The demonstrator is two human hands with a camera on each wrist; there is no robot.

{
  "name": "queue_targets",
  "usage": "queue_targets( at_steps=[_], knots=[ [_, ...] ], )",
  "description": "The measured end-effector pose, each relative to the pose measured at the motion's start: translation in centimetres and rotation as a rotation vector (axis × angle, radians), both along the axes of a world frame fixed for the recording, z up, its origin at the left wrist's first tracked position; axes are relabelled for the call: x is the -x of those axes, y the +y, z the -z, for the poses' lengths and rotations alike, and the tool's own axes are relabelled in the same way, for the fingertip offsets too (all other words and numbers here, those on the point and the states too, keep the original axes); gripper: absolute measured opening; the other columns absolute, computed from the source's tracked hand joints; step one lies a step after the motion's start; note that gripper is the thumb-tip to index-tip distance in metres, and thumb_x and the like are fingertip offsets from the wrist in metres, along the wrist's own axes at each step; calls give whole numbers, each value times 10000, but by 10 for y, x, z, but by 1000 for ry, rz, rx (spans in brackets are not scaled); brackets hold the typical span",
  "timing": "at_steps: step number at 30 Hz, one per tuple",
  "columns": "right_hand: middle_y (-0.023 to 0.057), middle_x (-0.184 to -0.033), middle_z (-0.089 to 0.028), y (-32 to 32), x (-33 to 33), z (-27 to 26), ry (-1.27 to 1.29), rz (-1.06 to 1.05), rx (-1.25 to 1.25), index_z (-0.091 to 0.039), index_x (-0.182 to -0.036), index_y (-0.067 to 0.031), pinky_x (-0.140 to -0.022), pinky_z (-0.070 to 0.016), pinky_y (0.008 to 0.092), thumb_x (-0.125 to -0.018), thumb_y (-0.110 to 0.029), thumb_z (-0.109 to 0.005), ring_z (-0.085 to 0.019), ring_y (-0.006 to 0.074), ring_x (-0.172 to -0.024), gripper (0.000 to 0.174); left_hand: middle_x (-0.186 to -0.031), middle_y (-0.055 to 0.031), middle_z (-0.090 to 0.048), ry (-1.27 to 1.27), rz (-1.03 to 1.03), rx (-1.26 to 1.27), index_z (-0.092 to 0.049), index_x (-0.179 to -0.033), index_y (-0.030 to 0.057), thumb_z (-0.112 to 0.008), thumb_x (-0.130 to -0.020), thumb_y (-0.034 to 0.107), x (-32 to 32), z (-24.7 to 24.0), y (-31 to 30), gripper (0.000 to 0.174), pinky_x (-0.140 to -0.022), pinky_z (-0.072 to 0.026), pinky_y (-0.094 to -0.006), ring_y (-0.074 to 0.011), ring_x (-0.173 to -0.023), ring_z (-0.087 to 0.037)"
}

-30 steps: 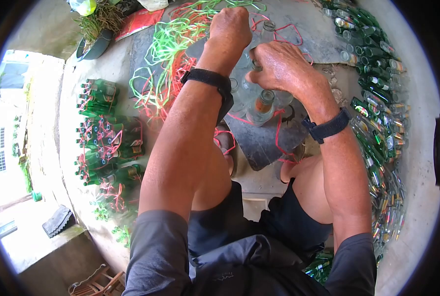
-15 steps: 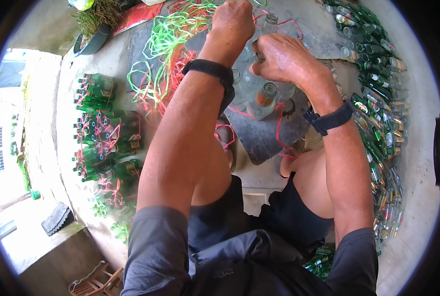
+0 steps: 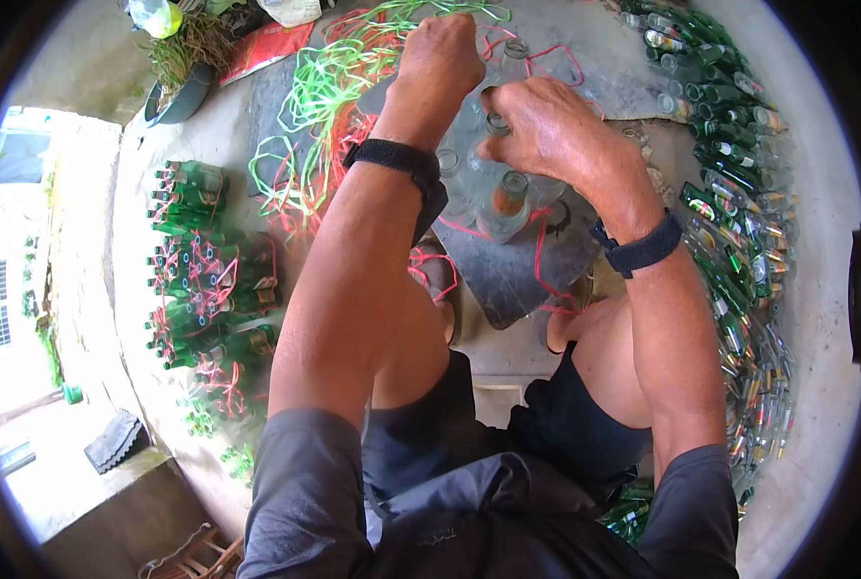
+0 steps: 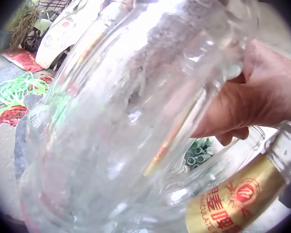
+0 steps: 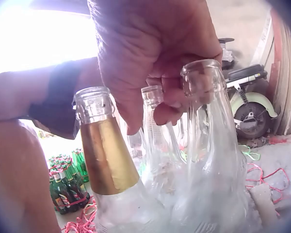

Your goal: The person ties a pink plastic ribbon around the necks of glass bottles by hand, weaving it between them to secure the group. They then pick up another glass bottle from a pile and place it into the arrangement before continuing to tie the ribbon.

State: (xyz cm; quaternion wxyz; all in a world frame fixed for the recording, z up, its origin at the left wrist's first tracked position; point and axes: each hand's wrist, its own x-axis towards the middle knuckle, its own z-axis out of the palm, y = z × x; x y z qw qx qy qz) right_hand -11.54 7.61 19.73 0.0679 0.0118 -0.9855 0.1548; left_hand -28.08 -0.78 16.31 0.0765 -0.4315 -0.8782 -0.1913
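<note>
Clear glass bottles stand close together on a dark slab (image 3: 503,280), among them a gold-labelled bottle (image 3: 503,207). My right hand (image 3: 551,130) has its thumb and fingers curled round the neck of a clear bottle (image 5: 153,92) in the middle of the group. Farther out, at the group's far left side, is my left hand (image 3: 442,63), its fingers bent and turned away; I cannot tell what they hold. In the left wrist view a large clear bottle (image 4: 111,126) fills the middle, beside the gold label (image 4: 233,199).
Green and red plastic strips (image 3: 324,92) lie tangled at left. Bundles of green bottles (image 3: 204,265) tied with red strip stand farther left. Many loose bottles (image 3: 729,145) line the right wall. A scooter (image 5: 252,107) is parked beyond. Red strip (image 3: 538,261) runs along the slab.
The head view shifts slightly. Both hands keep nearly the same places over the clear bottles, with the right hand still at the bottle neck.
</note>
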Motion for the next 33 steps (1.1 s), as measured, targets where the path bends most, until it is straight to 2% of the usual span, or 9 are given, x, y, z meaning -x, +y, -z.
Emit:
queue_targets(
  at_steps=[2,6,8,15,17,19,26,29,33],
  knots=[
    [289,-900,-680,-3,-5,-10,-32,19,17,-680,-930,31,-857,-531,527,-755,-190,-737,-662,469,-971,288,-977,-296,-711,40,26,-115,-714,-941,-41,-661,-758,57,-4,-3,-3,214,-867,-582,-496,-460,-974,-704],
    [295,-962,-689,0,-11,-6,0,21,20,-670,-948,43,-898,-530,528,-765,-139,-701,-658,470,-1012,260,-972,-282,-714,54,34,-152,-712,-971,-32,-659,-760,67,-6,-12,-9,239,-901,-565,-497,-454,-993,-698],
    [269,-862,-676,4,-17,-1,84,4,61,-659,-957,33,-829,-523,516,-781,-169,-733,-660,458,-919,278,-1113,-254,-724,-35,-9,-116,-714,-1201,25,-717,-795,224,-7,-18,-13,452,-979,-529,-474,-414,-1101,-681],
    [181,-827,-716,15,-31,-30,186,75,253,-680,-958,-29,-779,-547,474,-857,-213,-733,-690,403,-818,216,-1106,-213,-744,26,-20,-255,-723,-1206,55,-723,-816,231,0,-22,-31,428,-922,-561,-458,-384,-1030,-722],
    [130,-730,-697,35,-38,-36,212,112,265,-697,-951,-40,-678,-540,411,-881,-233,-736,-696,315,-685,209,-1115,-187,-750,57,-23,-324,-727,-1200,74,-716,-853,246,2,-22,-34,388,-892,-576,-441,-366,-1016,-734],
    [-3,-681,-554,58,-52,-39,241,117,379,-681,-962,1,-589,-439,274,-949,-178,-709,-503,59,-649,182,-1118,-168,-755,66,-22,-357,-727,-1193,77,-709,-890,273,14,-23,-38,361,-877,-581,-413,-335,-1038,-740],
    [71,-741,-694,106,-112,-72,-65,495,373,-732,-919,-32,-636,-513,316,-933,-139,-694,-659,143,-708,115,-1092,-148,-766,-59,-104,-415,-724,-1190,37,-737,-859,311,-12,-52,-50,430,-879,-566,-397,-301,-950,-753],
    [-30,-702,-577,166,-132,1,-191,476,240,-704,-943,-26,-579,-431,309,-954,-221,-702,-488,76,-644,195,-1124,-133,-768,-92,-103,-418,-719,-1212,38,-738,-873,331,-19,-56,-50,448,-875,-573,-372,-267,-961,-761],
    [42,-749,-644,190,-180,92,-210,495,163,-697,-991,-24,-591,-474,328,-913,-300,-738,-576,135,-647,290,-1102,-146,-770,-167,-74,-467,-713,-1220,18,-743,-884,308,-19,-56,-52,445,-846,-580,-353,-253,-950,-764]
  ],
)
